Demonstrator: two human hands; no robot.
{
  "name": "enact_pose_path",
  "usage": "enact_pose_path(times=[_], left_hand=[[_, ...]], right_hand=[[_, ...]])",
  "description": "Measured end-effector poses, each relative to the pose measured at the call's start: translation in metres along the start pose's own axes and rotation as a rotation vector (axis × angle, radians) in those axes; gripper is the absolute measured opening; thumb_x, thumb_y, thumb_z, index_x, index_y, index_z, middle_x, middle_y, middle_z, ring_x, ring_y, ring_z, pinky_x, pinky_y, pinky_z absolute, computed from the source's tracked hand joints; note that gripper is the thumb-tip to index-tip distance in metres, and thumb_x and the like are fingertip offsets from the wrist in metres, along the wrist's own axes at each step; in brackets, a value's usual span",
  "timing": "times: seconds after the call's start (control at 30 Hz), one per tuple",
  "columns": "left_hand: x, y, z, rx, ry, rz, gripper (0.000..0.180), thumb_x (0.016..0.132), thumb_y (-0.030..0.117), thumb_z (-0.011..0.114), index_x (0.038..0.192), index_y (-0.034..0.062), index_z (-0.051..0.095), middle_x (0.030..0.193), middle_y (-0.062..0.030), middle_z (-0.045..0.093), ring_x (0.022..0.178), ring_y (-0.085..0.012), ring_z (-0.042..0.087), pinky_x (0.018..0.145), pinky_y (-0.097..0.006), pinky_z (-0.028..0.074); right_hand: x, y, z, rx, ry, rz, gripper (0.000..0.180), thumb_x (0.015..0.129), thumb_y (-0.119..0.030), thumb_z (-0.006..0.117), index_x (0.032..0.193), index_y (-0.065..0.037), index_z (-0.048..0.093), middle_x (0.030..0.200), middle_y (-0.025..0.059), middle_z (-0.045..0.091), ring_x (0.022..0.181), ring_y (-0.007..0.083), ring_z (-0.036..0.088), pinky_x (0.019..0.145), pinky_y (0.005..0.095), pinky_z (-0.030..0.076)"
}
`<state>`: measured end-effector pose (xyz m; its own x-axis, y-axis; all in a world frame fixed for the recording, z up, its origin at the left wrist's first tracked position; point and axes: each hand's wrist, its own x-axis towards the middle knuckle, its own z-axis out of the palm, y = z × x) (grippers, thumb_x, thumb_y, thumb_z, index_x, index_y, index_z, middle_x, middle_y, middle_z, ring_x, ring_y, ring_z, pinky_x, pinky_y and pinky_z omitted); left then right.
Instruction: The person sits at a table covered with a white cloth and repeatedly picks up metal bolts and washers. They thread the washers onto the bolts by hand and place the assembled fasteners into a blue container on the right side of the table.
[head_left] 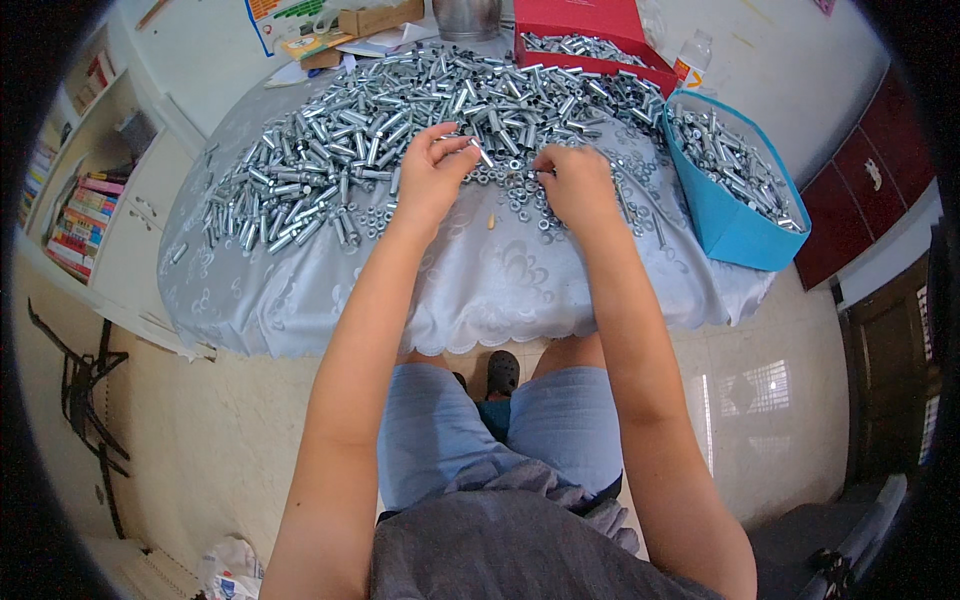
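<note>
Over the heap's near edge, my left hand pinches a short silver bolt between thumb and fingertips, its tip angled toward my right hand. Just beside it, my right hand is closed, thumb and forefinger pressed together low over the nuts; whatever it grips is too small to make out. Small hex nuts lie scattered under and between both hands. Behind them spreads a large pile of silver metal sleeves and bolts. A small tan piece lies on the cloth nearer to me.
A blue basket full of bolts stands at the table's right edge. An open red box with more metal parts is at the back, near a clear bottle and a metal bucket. A silvery tablecloth covers the table.
</note>
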<state>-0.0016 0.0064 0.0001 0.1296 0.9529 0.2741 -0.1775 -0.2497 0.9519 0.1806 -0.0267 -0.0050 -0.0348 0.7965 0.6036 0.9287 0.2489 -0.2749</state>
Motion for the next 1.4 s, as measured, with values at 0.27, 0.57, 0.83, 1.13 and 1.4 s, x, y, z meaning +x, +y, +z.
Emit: enact_pose_path(times=[0.27, 0.57, 0.83, 1.13, 1.4], left_hand=[[0.004, -0.005, -0.001, -0.06, -0.011, 0.072, 0.046, 0.074, 0.003, 0.061, 0.114, -0.0024, 0.039, 0.098, -0.0129, 0.059, 0.084, -0.0135, 0.057, 0.072, -0.023, 0.046], [-0.004, -0.008, 0.004, 0.343, -0.161, 0.257, 0.044, 0.071, 0.005, 0.066, 0.109, 0.0033, 0.043, 0.093, -0.0092, 0.06, 0.085, -0.0135, 0.057, 0.074, -0.025, 0.044], [-0.013, 0.002, 0.01, 0.351, -0.252, 0.239, 0.053, 0.071, 0.006, 0.068, 0.115, 0.0043, 0.038, 0.092, -0.0098, 0.061, 0.084, -0.0138, 0.057, 0.075, -0.025, 0.044], [-0.014, 0.0, 0.012, 0.269, -0.29, 0.215, 0.054, 0.069, 0.005, 0.068, 0.113, 0.0028, 0.037, 0.088, -0.0092, 0.061, 0.081, -0.0135, 0.057, 0.074, -0.025, 0.045], [-0.011, 0.0, 0.01, 0.142, -0.228, 0.223, 0.055, 0.07, 0.004, 0.068, 0.114, 0.0027, 0.036, 0.089, -0.0094, 0.06, 0.081, -0.0129, 0.056, 0.073, -0.024, 0.045]], right_hand=[[-0.002, -0.001, 0.001, -0.043, 0.007, -0.012, 0.012, 0.067, -0.008, 0.062, 0.079, -0.007, 0.061, 0.073, 0.0075, 0.062, 0.072, 0.0271, 0.055, 0.068, 0.0384, 0.044], [0.015, -0.011, 0.001, 0.948, 0.11, 0.208, 0.026, 0.081, -0.008, 0.055, 0.107, -0.002, 0.054, 0.089, 0.003, 0.059, 0.078, 0.0096, 0.052, 0.07, 0.0221, 0.041], [0.016, -0.025, -0.011, 1.277, 0.125, 0.181, 0.023, 0.083, -0.008, 0.054, 0.105, -0.001, 0.055, 0.095, 0.0027, 0.058, 0.08, 0.0071, 0.051, 0.069, 0.0205, 0.041], [0.015, -0.03, -0.007, 1.23, 0.135, 0.113, 0.016, 0.082, -0.004, 0.055, 0.097, 0.0, 0.056, 0.091, 0.0046, 0.059, 0.079, 0.0087, 0.055, 0.071, 0.0218, 0.044], [0.011, -0.029, -0.002, 1.123, 0.09, 0.053, 0.016, 0.078, -0.006, 0.056, 0.093, -0.001, 0.058, 0.087, 0.0041, 0.06, 0.08, 0.0093, 0.054, 0.069, 0.0227, 0.042]])
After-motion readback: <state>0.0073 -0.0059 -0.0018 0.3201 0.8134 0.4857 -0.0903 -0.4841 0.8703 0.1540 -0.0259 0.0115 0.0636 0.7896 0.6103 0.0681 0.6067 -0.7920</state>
